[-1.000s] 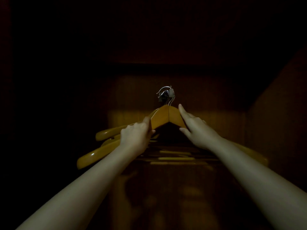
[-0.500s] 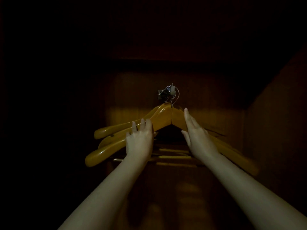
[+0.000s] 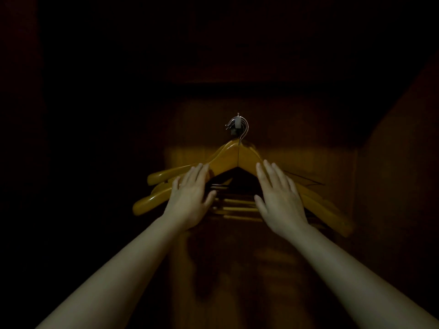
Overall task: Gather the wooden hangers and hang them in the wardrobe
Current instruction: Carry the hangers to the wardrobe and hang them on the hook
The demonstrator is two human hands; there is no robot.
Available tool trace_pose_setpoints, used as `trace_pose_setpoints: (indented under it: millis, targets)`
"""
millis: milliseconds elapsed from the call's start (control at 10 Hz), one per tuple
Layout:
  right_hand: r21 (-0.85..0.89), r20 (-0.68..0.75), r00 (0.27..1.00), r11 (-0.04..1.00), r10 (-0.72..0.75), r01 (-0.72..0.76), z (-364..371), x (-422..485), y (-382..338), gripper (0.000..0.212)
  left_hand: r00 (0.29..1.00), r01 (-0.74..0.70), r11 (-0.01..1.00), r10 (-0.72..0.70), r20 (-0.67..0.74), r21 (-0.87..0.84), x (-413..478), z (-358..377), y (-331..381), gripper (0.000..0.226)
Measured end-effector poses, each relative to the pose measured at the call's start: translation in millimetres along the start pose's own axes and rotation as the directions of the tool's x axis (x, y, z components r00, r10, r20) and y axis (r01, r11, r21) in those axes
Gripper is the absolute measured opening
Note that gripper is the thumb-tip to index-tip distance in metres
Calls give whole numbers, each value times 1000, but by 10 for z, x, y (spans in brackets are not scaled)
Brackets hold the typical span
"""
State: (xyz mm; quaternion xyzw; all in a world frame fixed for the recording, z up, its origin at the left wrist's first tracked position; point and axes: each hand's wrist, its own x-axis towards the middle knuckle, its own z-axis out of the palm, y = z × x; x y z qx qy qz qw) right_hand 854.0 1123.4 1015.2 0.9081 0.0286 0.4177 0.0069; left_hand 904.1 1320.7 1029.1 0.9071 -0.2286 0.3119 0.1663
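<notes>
Hangers [image 3: 228,160] bunched inside dark wardrobe [image 3: 308,129], hooks [image 3: 237,125] gathered at top. Left hand [image 3: 190,193] and right hand [image 3: 280,200] both spread flat over front hanger's two shoulders, gripping nothing; actual contact impossible to tell in gloom.

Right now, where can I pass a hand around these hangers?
Free: the back panel below the hangers, between your forearms. Crowded: the bunched hooks on top, and the fanned hanger arms under your left hand and right hand. Farther left is too dark to judge.
</notes>
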Motion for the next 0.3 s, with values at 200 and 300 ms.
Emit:
trace_pose_setpoints:
  millis: [200,300]
  targets:
    - [184,348,908,967,-233,177,-534,-513,229,50,964,-85,996,78,255,13,-647,-320,348,58]
    - [276,492,832,953,-255,129,-999,-657,429,45,962,-109,994,103,255,11,-940,-624,622,46]
